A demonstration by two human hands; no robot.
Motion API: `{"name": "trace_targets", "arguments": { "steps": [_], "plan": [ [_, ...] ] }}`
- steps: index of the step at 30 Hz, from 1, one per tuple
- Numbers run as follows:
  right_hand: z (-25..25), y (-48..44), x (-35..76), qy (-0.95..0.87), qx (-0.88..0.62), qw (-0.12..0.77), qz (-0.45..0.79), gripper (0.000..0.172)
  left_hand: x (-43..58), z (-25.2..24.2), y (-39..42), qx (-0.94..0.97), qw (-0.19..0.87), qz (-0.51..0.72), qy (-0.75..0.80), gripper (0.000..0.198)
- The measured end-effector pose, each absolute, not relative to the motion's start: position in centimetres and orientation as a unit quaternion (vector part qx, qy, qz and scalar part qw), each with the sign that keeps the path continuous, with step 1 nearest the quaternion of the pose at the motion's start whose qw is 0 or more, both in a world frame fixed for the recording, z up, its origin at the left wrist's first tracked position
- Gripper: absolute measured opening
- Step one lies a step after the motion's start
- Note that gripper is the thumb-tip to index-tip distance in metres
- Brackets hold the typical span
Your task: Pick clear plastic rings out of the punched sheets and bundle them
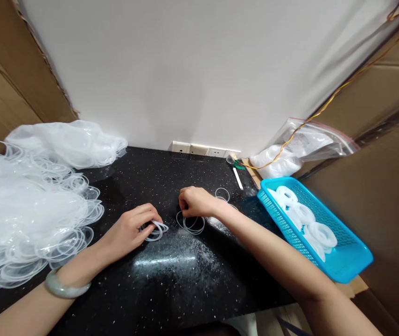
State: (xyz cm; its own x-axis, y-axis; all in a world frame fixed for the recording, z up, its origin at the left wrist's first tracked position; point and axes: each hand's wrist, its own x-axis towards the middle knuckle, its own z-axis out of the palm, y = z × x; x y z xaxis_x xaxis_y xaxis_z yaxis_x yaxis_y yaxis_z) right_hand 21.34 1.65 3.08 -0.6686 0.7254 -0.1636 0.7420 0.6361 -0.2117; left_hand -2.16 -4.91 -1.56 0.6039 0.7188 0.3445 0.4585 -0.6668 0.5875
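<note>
In the middle of the black speckled counter (157, 177), my left hand (132, 226) is closed on a small bundle of thin translucent rings (156, 231). A pale green bangle (66, 285) circles that wrist. To its right, my right hand (195, 201) is curled with its fingertips pinched at the top of a few loose rings (194, 226). Those rings overlap just below the fingers, close to the counter. Behind my right wrist lies another single ring (222, 194), partly hidden by the arm. White powder or scuffing covers the counter in front of the hands.
A large heap of translucent rings (27, 205) fills the left side, with a filled plastic bag (69, 142) behind it. At right stands a blue basket (351, 254) holding several white ring coils (321, 233). Sockets (199, 149) and a yellow wire (320, 112) run along the back.
</note>
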Motion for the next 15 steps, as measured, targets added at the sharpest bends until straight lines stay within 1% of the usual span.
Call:
{"name": "trace_targets", "arguments": {
  "steps": [2, 4, 7, 12, 14, 15],
  "plan": [
    [3.8, 2.5, 20.5, 0.902, 0.405, 0.057, -0.137, 0.006, -2.1, -1.6, -5.0, 0.866, 0.221, 0.291, 0.34, 0.02],
    [4.9, 3.3, 19.9, 0.899, 0.409, 0.039, -0.155, 0.006, -1.9, -1.5, -5.2, 0.869, 0.218, 0.292, 0.335, 0.02],
    [6.9, 4.3, 18.0, 0.905, 0.379, -0.028, -0.191, 0.006, -1.3, -1.4, -5.7, 0.875, 0.218, 0.289, 0.322, 0.021],
    [10.4, 4.7, 9.9, 0.937, 0.246, -0.105, -0.224, 0.005, -0.7, -1.4, -6.3, 0.88, 0.229, 0.285, 0.303, 0.023],
    [11.7, 4.7, 6.6, 0.93, 0.214, -0.167, -0.248, 0.007, -0.7, -1.4, -6.3, 0.877, 0.232, 0.288, 0.306, 0.023],
    [12.3, 4.8, 5.5, 0.922, 0.21, -0.199, -0.258, 0.012, -0.7, -1.4, -6.3, 0.876, 0.233, 0.29, 0.308, 0.022]
  ]
}}
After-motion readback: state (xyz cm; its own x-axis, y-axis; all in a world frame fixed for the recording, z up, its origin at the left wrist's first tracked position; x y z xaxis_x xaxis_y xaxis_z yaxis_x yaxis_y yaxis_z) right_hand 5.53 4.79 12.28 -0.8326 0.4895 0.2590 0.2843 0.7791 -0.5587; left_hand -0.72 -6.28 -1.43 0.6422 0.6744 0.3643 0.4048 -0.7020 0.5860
